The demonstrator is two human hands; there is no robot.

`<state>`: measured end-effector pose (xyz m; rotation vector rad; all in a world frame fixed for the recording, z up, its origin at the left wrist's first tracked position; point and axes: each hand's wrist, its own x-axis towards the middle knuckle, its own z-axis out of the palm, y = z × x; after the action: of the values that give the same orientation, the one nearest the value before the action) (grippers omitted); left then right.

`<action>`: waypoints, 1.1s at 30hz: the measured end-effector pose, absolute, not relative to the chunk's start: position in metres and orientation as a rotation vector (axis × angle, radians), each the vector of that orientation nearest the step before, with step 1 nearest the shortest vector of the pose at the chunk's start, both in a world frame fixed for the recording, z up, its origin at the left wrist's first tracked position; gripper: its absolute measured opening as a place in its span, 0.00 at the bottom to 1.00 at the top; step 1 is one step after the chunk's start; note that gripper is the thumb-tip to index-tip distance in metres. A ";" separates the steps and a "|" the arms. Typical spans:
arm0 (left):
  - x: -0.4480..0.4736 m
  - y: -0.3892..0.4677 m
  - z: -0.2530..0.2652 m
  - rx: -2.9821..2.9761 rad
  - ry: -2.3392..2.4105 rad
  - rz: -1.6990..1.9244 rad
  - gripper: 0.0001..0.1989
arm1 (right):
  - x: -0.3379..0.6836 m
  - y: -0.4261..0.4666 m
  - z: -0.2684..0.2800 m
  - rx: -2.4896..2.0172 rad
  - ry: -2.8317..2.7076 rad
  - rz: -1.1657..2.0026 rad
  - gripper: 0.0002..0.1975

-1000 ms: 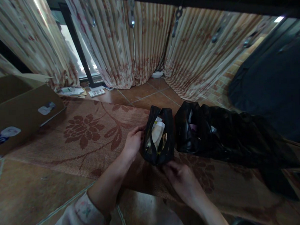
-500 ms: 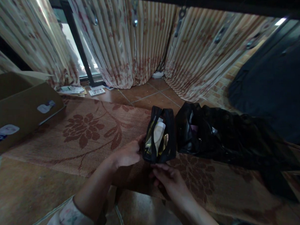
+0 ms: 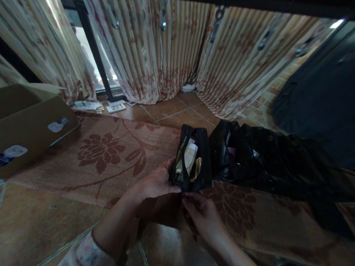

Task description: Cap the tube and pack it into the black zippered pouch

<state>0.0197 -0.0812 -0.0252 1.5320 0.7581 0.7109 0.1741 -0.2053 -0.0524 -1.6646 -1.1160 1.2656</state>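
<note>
A small black zip pouch point(image 3: 206, 163) stands on the patterned runner with its top open. Inside lie a pale tube with a white cap point(image 3: 190, 156) and a gold-coloured item point(image 3: 197, 168) whose kind I cannot tell. My left hand point(image 3: 159, 180) grips the pouch's left side, its thumb along the near corner. At the near end of the zip, the fingers of my right hand point(image 3: 201, 209) are pinched together; a zip pull, if one is there, is hidden. Just right of the pouch sits a larger black plastic bag point(image 3: 254, 167), partly open.
An open cardboard box point(image 3: 26, 126) stands at the left. The woven runner point(image 3: 137, 150) with flower patterns lies under the pouch and bag. Papers point(image 3: 116, 107) rest on the tiles by striped curtains point(image 3: 151, 52). A dark covered bulk point(image 3: 322, 97) is at the right.
My left hand has moved in closer, and its thumb now lies on the pouch's near corner. My right fingers have come up against the zip's near end. The view has shifted slightly.
</note>
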 end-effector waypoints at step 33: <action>0.027 -0.091 -0.033 1.724 0.982 0.625 0.10 | 0.165 -0.203 -0.019 -1.313 -0.871 1.387 0.15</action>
<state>0.0270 -0.0905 -0.0334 1.7241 0.9816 0.6247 0.1646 -0.2028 -0.0188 -1.3127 -0.8710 1.3874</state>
